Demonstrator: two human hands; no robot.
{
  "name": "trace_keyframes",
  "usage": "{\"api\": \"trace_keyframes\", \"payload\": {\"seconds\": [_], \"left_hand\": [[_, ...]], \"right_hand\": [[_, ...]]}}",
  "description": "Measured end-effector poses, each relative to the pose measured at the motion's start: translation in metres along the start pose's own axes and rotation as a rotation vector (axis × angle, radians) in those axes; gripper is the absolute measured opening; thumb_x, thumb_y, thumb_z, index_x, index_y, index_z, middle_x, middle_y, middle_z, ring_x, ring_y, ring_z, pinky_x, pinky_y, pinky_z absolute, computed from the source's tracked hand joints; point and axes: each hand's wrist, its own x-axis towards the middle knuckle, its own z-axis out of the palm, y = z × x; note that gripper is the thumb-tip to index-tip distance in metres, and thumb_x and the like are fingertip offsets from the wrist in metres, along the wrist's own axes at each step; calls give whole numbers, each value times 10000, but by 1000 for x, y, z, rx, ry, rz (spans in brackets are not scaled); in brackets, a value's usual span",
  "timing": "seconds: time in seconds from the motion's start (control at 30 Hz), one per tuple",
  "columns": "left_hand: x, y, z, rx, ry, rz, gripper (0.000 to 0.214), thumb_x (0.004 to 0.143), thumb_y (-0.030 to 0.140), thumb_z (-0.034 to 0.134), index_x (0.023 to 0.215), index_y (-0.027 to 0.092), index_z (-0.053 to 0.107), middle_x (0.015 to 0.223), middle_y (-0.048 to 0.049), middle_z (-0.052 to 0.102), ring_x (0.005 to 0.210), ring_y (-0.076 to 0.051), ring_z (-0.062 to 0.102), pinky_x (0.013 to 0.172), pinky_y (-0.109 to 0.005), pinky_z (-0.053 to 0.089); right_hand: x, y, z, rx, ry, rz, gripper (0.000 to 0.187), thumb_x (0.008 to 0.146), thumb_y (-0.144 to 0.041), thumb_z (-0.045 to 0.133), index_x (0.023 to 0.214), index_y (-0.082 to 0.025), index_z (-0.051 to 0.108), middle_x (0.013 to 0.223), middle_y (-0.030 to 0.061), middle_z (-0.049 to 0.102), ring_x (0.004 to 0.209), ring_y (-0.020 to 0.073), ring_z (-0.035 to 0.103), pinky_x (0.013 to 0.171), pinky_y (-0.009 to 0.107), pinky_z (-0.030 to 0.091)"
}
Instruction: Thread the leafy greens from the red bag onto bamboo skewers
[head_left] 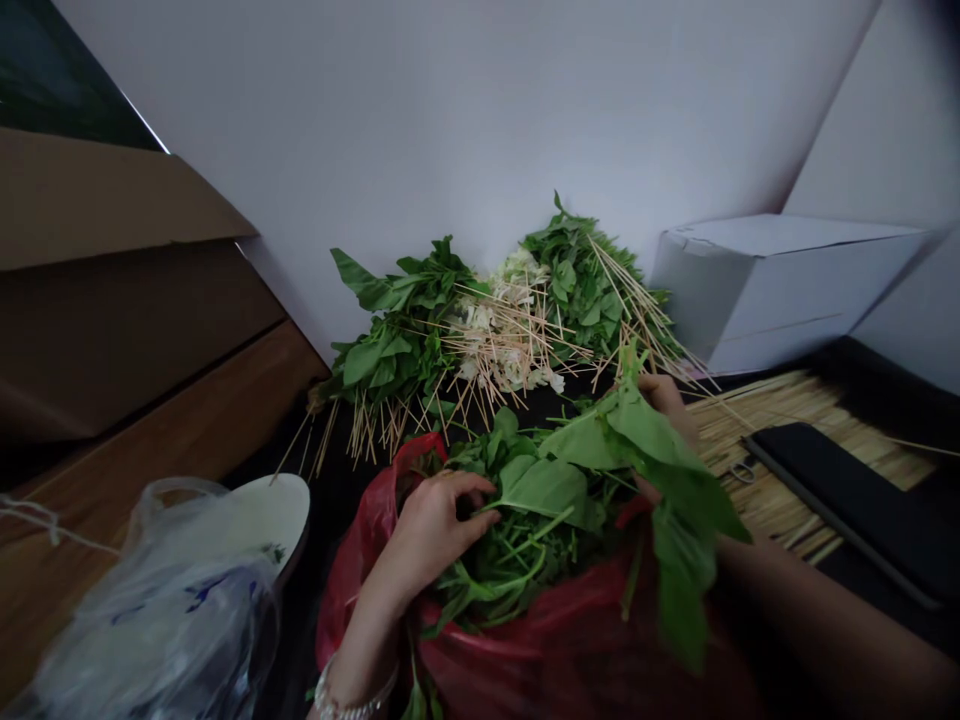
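Over a red plastic bag (540, 655) full of leafy greens (502, 580), my left hand (435, 525) curls thumb and fingers together on the edge of a broad green leaf (547, 490). A bracelet circles that wrist. My right hand (671, 405) is closed around a bunch of large-leaved greens (664, 440), lifted above the bag's right side; drooping leaves cover much of this hand. Behind the bag lie skewered green leaves (382, 350) on the left, skewered pale cabbage pieces (502, 325) in the middle, and another pile of skewered greens (589, 290) on the right.
Loose bamboo skewers (795, 420) spread at the right, with a black phone-like slab (847, 500) and small scissors-like handles (742, 471) on them. A white box (787, 280) stands behind. At left are a white bowl (289, 500), a clear plastic bag (165, 620) and a cardboard box (127, 330).
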Motion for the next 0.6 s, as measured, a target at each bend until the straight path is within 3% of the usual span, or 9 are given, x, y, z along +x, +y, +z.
{"api": "trace_keyframes", "payload": {"seconds": [0.1,0.2,0.37,0.5,0.6], "left_hand": [[2,-6,0,-59,48,-4,93,785,268,738,843,234,802,805,-56,731,759,-209,650,725,-296,464],[5,-8,-1,-199,224,-18,97,777,269,747,843,219,796,815,-50,719,782,-195,641,725,-281,469],[6,-9,-1,-603,362,-79,84,750,272,798,811,218,777,993,-40,733,981,-182,645,878,-256,471],[7,-6,4,-1054,358,-153,133,771,324,793,837,236,719,883,11,737,805,-130,672,784,-239,518],[8,0,6,-1103,419,-178,226,696,343,855,812,222,703,744,41,711,642,-88,640,690,-193,517]], "right_hand": [[1,-9,-2,7,-33,-2,158,893,-245,490,1030,-235,569,766,21,594,616,184,552,539,286,431],[2,-18,-6,42,-72,22,162,875,-233,470,1007,-244,563,726,3,575,590,187,538,542,290,418],[3,-30,-7,98,-90,105,84,888,-242,477,934,-266,544,644,-31,521,536,169,495,525,279,385],[3,-38,-4,102,-102,113,119,945,-275,438,916,-257,552,667,-21,541,555,167,511,537,281,395],[1,-41,-4,77,-121,58,163,973,-283,414,914,-235,558,648,-28,531,536,151,512,522,267,388]]}}
